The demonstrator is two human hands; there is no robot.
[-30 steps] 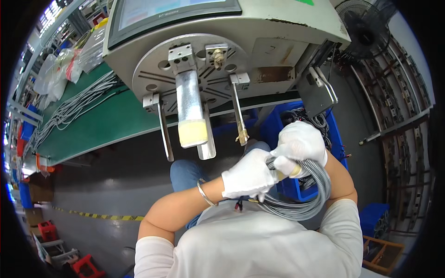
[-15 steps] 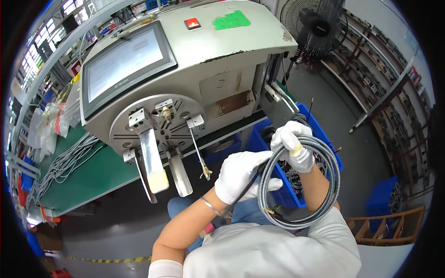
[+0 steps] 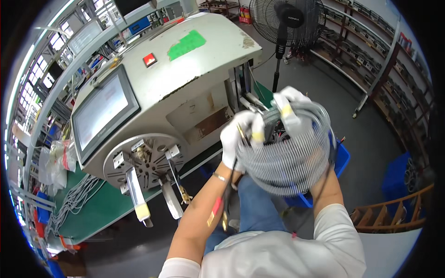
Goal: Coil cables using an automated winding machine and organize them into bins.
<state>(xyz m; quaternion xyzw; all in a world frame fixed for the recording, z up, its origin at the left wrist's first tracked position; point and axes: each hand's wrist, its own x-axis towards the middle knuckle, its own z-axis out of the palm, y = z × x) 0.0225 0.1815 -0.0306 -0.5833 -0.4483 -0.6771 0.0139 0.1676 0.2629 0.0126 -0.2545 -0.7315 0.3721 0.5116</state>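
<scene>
Both my hands wear white gloves and grip a coil of ribbed, silver metal-sheathed cable (image 3: pixel 282 173) in front of me. My left hand (image 3: pixel 241 134) is closed on the coil's left upper edge, next to a brass-coloured tip. My right hand (image 3: pixel 293 109) is wrapped over its top. The coil is tilted, its loops fanned and blurred by motion. From its left side a black cable end (image 3: pixel 225 197) hangs down past my left forearm to brass-coloured tips. Left of the hands, a winding machine's slotted round plate (image 3: pixel 153 173) carries several metal arms.
The machine's housing (image 3: pixel 208 51) has a touch screen (image 3: pixel 103 111) on its left. A blue bin (image 3: pixel 342 161) of cables stands behind the coil. Farther back are a black fan (image 3: pixel 287 21) and shelving (image 3: pixel 352 55). Grey cable bundles (image 3: pixel 76 201) lie on the green bench at left.
The coil has been raised and tipped from showing its open ring to showing its ribbed side. Both hands moved up with it, the left now on the coil's edge. My view has shifted rightward.
</scene>
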